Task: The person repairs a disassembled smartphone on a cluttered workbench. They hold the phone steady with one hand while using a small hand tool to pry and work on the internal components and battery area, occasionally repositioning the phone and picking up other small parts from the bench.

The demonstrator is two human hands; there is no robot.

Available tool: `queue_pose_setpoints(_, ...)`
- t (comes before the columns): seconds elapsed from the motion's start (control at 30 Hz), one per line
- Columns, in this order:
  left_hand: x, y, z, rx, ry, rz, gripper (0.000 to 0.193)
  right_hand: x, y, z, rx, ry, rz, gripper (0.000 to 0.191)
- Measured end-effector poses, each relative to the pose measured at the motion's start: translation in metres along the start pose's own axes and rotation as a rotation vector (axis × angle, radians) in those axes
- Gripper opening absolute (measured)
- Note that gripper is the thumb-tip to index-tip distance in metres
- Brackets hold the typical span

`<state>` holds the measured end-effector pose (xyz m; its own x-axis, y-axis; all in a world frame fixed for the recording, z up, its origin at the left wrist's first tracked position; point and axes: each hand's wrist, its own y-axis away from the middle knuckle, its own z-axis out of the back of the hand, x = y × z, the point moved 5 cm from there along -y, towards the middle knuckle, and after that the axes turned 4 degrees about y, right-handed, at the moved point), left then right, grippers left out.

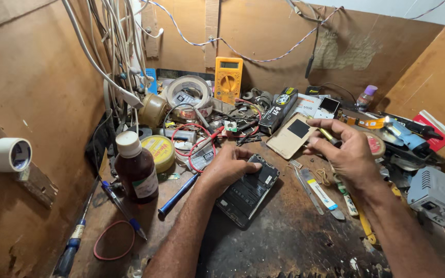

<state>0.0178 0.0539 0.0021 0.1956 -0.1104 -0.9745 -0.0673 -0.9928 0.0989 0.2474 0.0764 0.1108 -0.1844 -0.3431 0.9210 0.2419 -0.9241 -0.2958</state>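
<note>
My left hand (227,167) rests on the upper end of an opened black phone (248,191) that lies on the worn wooden bench, its inner parts showing. My right hand (347,154) is raised a little to the right of the phone. Its fingers are closed on a thin tool with a brass-coloured tip (327,134). A beige phone back cover (294,136) lies just beyond the phone, under the tool's tip.
A brown bottle (136,167) stands at left beside a yellow tin (159,150). A yellow multimeter (228,78) and a tape roll (187,92) sit at the back. Tweezers and blades (318,189) lie right of the phone. A grey box (437,194) sits at far right. Cables hang at upper left.
</note>
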Motion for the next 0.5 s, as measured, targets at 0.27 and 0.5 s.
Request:
queue_pose_setpoints(0.27,0.002,0.001,0.002,-0.002,-0.051,-0.026,0.041,-0.002,0.000,-0.023,-0.115,-0.010,0.109,0.021)
queue_pose_setpoints(0.5,0.003,0.000,-0.002,0.057,0.017,-0.068,0.033,-0.007,-0.005,-0.053,-0.153,-0.051,0.303,0.018)
